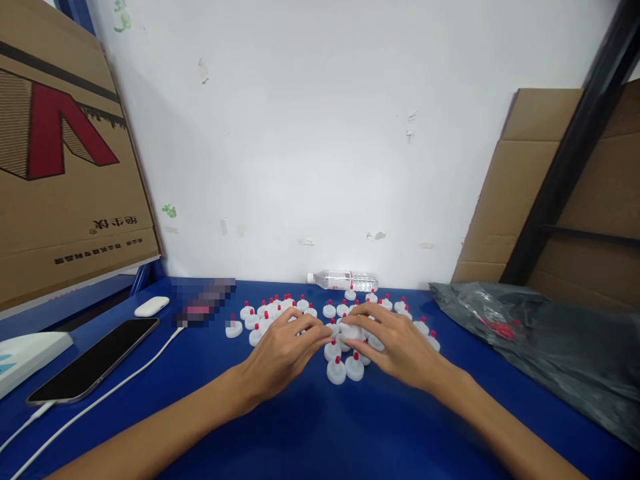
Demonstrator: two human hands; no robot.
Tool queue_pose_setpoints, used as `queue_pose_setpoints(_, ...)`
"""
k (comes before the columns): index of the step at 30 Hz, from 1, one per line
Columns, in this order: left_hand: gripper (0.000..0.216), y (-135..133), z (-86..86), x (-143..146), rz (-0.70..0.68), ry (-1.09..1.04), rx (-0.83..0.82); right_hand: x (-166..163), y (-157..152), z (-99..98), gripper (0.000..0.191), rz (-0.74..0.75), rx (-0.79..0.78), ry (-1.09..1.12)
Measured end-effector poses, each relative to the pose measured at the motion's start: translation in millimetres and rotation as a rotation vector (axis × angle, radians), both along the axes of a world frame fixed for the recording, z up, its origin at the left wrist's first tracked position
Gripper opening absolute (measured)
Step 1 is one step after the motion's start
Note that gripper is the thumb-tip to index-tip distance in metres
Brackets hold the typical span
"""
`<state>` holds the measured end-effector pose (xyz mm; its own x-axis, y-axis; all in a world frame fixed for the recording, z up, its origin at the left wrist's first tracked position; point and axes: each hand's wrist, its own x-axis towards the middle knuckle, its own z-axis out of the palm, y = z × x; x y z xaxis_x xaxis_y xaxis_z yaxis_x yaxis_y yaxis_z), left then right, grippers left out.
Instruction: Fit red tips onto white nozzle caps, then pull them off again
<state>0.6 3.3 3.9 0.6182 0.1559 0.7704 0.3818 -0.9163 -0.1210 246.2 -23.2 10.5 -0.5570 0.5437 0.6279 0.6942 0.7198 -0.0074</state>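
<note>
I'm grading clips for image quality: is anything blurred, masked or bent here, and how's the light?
Head view: even, soft light, faint shadows under the left hand and right hand; the white caps between them look slightly smeared; a pixelated patch masks something beside the phone; head view edges bow, leaning the cardboard box and black post inward.

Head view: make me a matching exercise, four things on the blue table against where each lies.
1. phone
2. water bottle
3. dark plastic bag
4. white cap

a. right side of the table
b. between the left hand and the right hand
c. on its side by the wall
d. left side of the table

Pairs: 1-d, 2-c, 3-a, 4-b
</note>
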Motion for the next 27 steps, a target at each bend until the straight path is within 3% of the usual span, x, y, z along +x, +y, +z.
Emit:
queue_pose_setpoints(7,0.023,0.1,-4.5,-1.0,-0.077,-0.022,0.020,-7.2,-3.4,-0.3,0.028,0.036,0.045,-0.071)
queue_pose_setpoints(13,0.017,-1.3,-1.9,1.2,-0.065,-0.048,0.010,-8.6,-4.9,-0.5,0.029,0.037,0.098,-0.117)
queue_pose_setpoints(19,0.011,0.7,-2.7,0.8,-0.007,-0.027,-0.061,-11.1,-7.0,-4.5,0.039,0.094,0.091,0.009)
queue_pose_setpoints(27,0.017,1.7,-9.5,-0.6,0.011,0.059,-0.174,-15.8,-9.5,-7.2,0.027,0.197,0.061,0.128)
